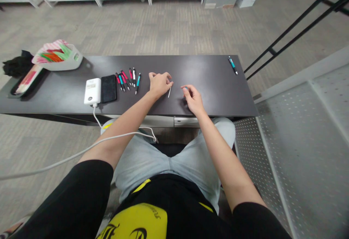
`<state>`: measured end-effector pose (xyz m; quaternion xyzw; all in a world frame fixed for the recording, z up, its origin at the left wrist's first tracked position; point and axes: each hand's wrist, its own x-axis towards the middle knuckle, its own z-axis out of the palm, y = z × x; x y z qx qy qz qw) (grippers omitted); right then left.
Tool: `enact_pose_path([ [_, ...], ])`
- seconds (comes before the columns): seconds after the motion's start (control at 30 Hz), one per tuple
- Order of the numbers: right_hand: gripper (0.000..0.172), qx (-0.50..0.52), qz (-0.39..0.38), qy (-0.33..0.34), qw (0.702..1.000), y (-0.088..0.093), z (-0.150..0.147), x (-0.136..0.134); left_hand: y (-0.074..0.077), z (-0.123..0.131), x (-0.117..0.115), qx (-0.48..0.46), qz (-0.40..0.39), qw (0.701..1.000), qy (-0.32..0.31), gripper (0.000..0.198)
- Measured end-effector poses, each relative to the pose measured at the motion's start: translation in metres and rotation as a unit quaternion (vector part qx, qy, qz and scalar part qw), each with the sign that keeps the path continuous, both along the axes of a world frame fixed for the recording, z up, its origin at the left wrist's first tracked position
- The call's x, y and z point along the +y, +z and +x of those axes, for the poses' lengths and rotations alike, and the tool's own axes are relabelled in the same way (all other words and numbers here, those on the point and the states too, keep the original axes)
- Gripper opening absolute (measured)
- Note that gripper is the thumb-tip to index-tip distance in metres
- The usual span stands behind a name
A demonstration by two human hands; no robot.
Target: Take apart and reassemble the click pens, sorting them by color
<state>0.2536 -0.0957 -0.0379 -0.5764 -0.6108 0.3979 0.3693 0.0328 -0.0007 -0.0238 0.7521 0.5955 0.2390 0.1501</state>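
Observation:
My left hand (160, 84) is over the middle of the dark table, with thumb and fingertips pinched at the top end of a thin white pen refill (169, 92). The refill slants down toward the table's front edge. To its right, my right hand (194, 100) is closed with its fingers curled. A small teal pen part (186, 87) shows at its fingertips; the rest of it is hidden by the fingers. Left of my left hand lies a teal and black pen (137, 83), beside a group of red, teal and white pens (125, 80).
A white power bank (92, 91) with a cable (81, 152) crossing my left forearm lies by a black phone (108, 88). A white basket (75, 59) stands far left. Another teal pen (232, 65) lies at the back right corner of the table (212, 82).

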Motion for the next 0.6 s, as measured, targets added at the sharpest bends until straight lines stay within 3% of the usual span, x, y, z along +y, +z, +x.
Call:
enact_pose_path([
  [0.17, 0.044, 0.004, 0.021, -0.007, 1.0, -0.001, 0.003, 0.002, 0.013, -0.02, -0.013, -0.04, 0.014, 0.999, 0.034, 0.008],
  [0.3, 0.047, -0.017, 0.013, -0.019, 1.0, -0.006, 0.002, 0.005, 0.017, -0.058, -0.048, -0.06, 0.056, 0.994, 0.076, 0.024],
  [0.4, 0.045, -0.016, 0.017, -0.02, 1.0, -0.006, 0.002, 0.01, 0.007, -0.08, -0.077, -0.05, 0.052, 0.994, 0.078, 0.033],
  [0.47, 0.033, -0.04, 0.009, -0.011, 0.999, 0.0, 0.004, 0.017, -0.002, -0.086, -0.089, -0.048, 0.036, 0.996, 0.064, 0.037],
  [0.6, 0.006, -0.164, 0.016, 0.043, 0.985, 0.025, 0.009, 0.04, -0.016, -0.087, -0.089, -0.074, 0.023, 0.994, 0.071, 0.04],
])
